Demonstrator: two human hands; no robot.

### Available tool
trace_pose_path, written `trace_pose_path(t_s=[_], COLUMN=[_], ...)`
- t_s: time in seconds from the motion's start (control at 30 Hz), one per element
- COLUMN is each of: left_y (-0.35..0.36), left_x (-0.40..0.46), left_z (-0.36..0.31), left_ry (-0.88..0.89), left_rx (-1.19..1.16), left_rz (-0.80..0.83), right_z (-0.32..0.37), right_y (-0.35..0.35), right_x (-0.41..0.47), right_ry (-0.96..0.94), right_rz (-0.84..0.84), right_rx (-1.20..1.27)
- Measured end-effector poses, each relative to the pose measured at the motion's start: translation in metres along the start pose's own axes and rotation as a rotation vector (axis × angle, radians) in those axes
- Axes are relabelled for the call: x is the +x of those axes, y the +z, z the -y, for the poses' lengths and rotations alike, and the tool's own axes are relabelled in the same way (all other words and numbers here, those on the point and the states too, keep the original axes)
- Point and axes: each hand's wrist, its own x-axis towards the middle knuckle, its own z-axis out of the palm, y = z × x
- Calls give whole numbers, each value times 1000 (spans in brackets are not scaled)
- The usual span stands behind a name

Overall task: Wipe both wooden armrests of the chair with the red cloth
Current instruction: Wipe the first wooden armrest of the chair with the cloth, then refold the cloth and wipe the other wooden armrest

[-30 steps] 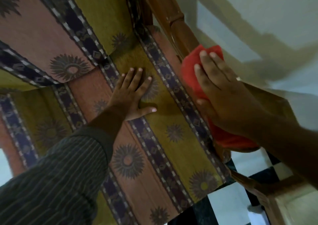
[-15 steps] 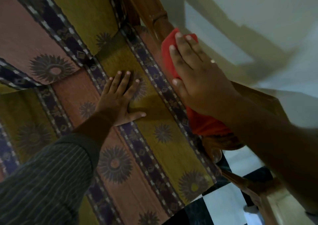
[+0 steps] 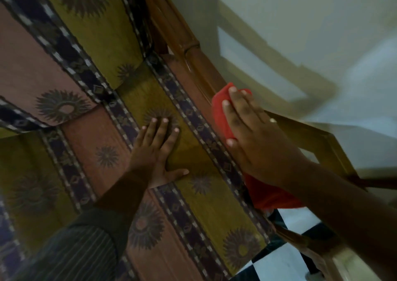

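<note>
The chair's right wooden armrest (image 3: pixel 193 59) runs diagonally from the top centre down to the right, brown and glossy. My right hand (image 3: pixel 253 139) lies flat on the red cloth (image 3: pixel 221 113), pressing it onto the armrest about midway along; more of the cloth (image 3: pixel 272 197) hangs out under my wrist. My left hand (image 3: pixel 156 151) rests flat with fingers spread on the patterned seat cushion (image 3: pixel 86 147), holding nothing. The other armrest is out of view.
The cushion has olive, rust and dark blue stripes with sunburst motifs. A pale wall (image 3: pixel 311 33) stands right of the armrest. A black-and-white checked floor (image 3: pixel 279 259) shows at the bottom right, with a wooden furniture edge (image 3: pixel 318 145) behind my right forearm.
My right hand slid the red cloth up the armrest towards the backrest, then back down towards the front. My left hand stayed planted on the seat. The view shifted slightly.
</note>
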Motion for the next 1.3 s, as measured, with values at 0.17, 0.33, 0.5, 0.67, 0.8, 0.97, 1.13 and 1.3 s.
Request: trace_pose_path(t_s=[0.17, 0.33, 0.5, 0.67, 0.8, 0.97, 1.13, 1.3], left_y=[6, 11, 11, 7, 5, 5, -21, -82], left_x=[0, -1, -1, -1, 1, 3, 4, 1], left_z=[4, 3, 8, 10, 10, 7, -21, -111], left_ry=[12, 28, 35, 17, 21, -3, -197, -433], left_rx=[-35, -64, -61, -55, -60, -69, -345, -1440], left_rz=[-42, -93, -99, -55, -53, 1, 70, -303], right_z=[-2, 6, 6, 1, -3, -3, 2, -10], right_y=[-6, -15, -16, -11, -2, 8, 4, -4], right_x=[65, 162, 214, 139, 56, 5, 7, 13], right_ry=[1, 18, 43, -70, -84, -19, 69, 618], right_rz=[-23, -153, -125, -29, -7, -4, -85, -364], right_rx=[96, 158, 117, 28, -18, 11, 234, 508])
